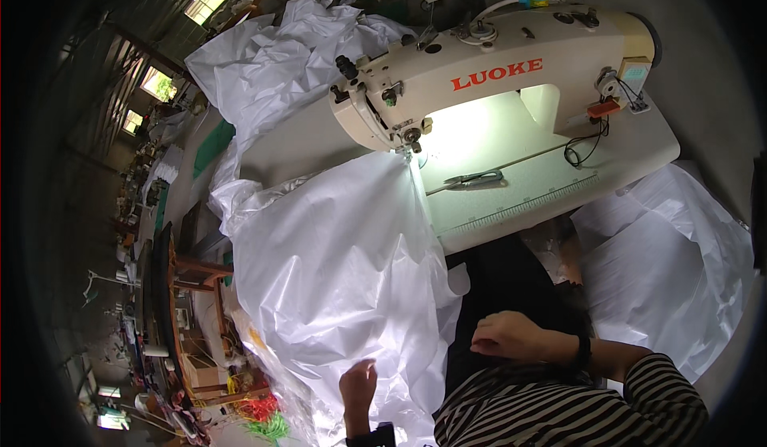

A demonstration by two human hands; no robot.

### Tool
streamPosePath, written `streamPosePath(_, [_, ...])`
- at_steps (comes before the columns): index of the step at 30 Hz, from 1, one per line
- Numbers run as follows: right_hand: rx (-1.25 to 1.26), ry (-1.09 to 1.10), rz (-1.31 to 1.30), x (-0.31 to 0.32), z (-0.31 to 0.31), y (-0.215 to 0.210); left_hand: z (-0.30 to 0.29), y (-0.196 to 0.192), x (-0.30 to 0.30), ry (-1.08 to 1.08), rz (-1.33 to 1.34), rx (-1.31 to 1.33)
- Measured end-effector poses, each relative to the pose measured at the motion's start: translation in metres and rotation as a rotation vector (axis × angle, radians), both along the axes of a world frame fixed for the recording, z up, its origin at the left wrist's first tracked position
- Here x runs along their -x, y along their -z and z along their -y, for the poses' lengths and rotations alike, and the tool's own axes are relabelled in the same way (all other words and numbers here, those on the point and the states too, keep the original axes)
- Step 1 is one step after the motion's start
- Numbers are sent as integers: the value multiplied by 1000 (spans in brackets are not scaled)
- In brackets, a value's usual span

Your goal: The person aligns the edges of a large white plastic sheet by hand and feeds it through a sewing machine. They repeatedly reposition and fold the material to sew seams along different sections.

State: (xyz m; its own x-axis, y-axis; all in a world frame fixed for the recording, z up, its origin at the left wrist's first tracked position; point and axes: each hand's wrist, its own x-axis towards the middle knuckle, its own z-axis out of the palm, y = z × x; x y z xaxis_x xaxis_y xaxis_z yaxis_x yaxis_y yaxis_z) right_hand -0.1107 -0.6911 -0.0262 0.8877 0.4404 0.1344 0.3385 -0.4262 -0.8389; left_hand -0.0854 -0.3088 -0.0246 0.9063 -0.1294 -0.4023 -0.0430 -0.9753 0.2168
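At near left, one white sheet (335,263), running to far sewing machine (495,71); left hand (358,383) over it, right hand (507,335) to its right, both curled, grips unclear. Possible fault: skewing from hanging weight.

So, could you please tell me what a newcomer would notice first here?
The large cream sewing machine at the upper right, its bed brightly lit, would likely catch the eye first. Next comes the shiny white sheet spreading from the needle end down the middle, with the left hand over its lower part.
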Motion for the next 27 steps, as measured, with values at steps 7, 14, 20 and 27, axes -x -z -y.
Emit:
streamPosePath(7, [-39, 296, 204, -19, 2, -7, 167, -5, 20, 130, 524, 259])
streamPosePath(14, [-16, 372, -228, -34, -35, 29, 71, 21, 40, -15, 309, 108])
streamPosePath(20, [76, -61, 204, -14, -72, 19, 64, -18, 46, -123, 489, 274])
streamPosePath(27, [-239, -60, -237, 23, -63, -16, 77, -50, 63, 142, 524, 323])
